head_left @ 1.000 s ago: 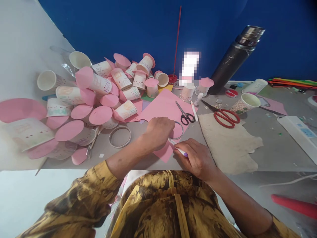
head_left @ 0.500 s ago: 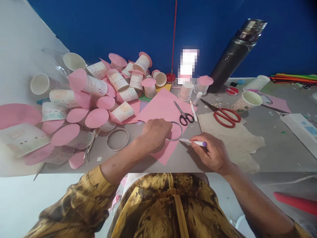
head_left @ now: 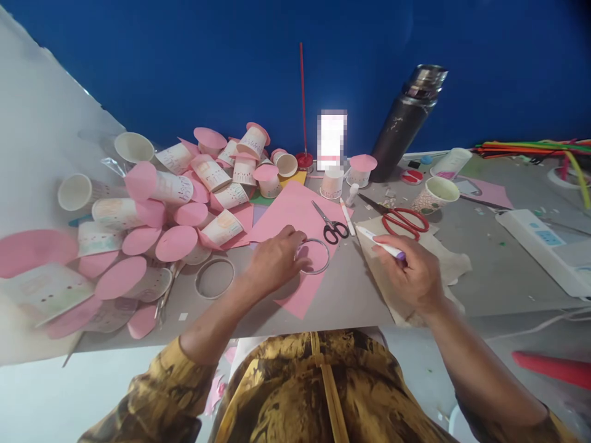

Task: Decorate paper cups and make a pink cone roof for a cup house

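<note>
My left hand [head_left: 277, 261] pinches the left edge of a thin grey ring [head_left: 328, 256], which lies on a sheet of pink paper [head_left: 295, 212]. In my right hand [head_left: 413, 271] is a white marker pen [head_left: 379, 242] with a purple end, its tip pointing up and left, away from the ring. Black-handled scissors [head_left: 336, 232] lie partly on the pink sheet, just beyond the ring. Beside them is another white marker [head_left: 347, 216].
Several paper cups with pink discs [head_left: 210, 172] are heaped on the left. A second ring [head_left: 233, 278] lies near my left forearm. Red-handled scissors [head_left: 410, 220], a cloth-like beige sheet [head_left: 383, 289], a dark flask [head_left: 399, 132] and a white power strip [head_left: 540, 246] are on the right.
My right hand has drawn the marker away from the ring's edge, to the right, and its tip has turned upward. My left hand keeps to the ring. The camera view has shifted slightly.
</note>
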The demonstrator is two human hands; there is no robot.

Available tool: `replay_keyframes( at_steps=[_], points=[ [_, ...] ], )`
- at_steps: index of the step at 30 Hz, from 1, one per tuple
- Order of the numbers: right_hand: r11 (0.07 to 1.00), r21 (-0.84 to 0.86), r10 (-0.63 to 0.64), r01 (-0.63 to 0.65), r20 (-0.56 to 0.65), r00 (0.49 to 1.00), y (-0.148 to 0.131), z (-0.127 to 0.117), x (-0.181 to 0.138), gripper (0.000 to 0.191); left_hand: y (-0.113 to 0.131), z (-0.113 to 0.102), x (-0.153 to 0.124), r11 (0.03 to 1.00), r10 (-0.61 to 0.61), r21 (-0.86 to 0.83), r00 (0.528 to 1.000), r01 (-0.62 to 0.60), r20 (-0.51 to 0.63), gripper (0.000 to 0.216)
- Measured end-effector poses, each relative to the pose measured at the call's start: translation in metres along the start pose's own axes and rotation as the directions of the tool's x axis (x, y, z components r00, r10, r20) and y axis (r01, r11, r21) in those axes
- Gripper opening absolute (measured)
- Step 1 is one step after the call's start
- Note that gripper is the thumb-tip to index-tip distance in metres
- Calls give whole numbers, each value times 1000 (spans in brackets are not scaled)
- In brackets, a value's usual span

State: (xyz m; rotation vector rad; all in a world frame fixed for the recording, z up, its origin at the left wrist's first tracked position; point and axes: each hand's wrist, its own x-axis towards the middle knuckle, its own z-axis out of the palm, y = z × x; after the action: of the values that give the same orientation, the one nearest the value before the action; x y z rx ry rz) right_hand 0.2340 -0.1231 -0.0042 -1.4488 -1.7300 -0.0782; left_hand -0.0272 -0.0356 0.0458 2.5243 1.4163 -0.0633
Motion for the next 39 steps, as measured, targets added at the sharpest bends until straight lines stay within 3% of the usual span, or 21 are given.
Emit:
replay_keyframes(
  at_steps=[3, 5, 10, 17, 22, 25, 27, 28, 30, 33, 36, 39],
  points=[
    [996, -32, -78, 82, 99, 992, 10, -3, -2, 17, 3, 10, -1, 994, 111, 9, 993, -110, -43, 87],
    [994, -55, -85, 94, 149, 985, 16, -5, -6, 22, 4, 18, 0, 987, 158, 28, 987, -157, -42, 92],
    [982, -178, -28, 58, 169, 985, 28, -4, -12, 26, -4, 23, -6, 991, 131, -6, 988, -132, -83, 88],
    [960, -279, 59, -12, 160, 985, 36, 4, -14, 27, -56, 23, -59, 1000, 8, -13, 946, -13, -325, 85],
    [941, -337, 68, -34, 89, 994, 36, 6, -11, 23, -70, 27, -80, 993, -64, 75, 951, 91, -303, 67],
    [959, -281, 45, -36, 29, 999, 20, 10, -4, 17, -63, 25, -81, 994, -111, -48, 929, 100, -353, 49],
    [983, -179, 50, -32, 100, 994, 0, 18, 0, 15, -56, 24, -78, 955, -165, -289, 935, 72, -312, 32],
    [992, -127, 47, -23, 188, 981, -11, 23, 1, 14, -52, 24, -77, 893, -202, -443, 949, 77, -243, 26],
    [998, -30, -32, 49, 403, 915, -33, 35, 2, 13, -45, 26, -75, 669, -263, -726, 964, 159, -31, 25],
    [992, 67, -127, 109, 598, 791, -52, 49, 0, 20, -40, 30, -77, 181, -316, -934, 918, 308, 241, 40],
    [1000, 23, 1, -16, 550, 835, -47, 52, 1, 17, -42, 32, -80, -305, -313, -906, 867, 294, 387, 45],
    [976, -107, 217, -188, 463, 860, -33, 52, 12, 19, -44, 29, -78, -622, -253, -739, 827, 259, 502, 35]
  ],
)
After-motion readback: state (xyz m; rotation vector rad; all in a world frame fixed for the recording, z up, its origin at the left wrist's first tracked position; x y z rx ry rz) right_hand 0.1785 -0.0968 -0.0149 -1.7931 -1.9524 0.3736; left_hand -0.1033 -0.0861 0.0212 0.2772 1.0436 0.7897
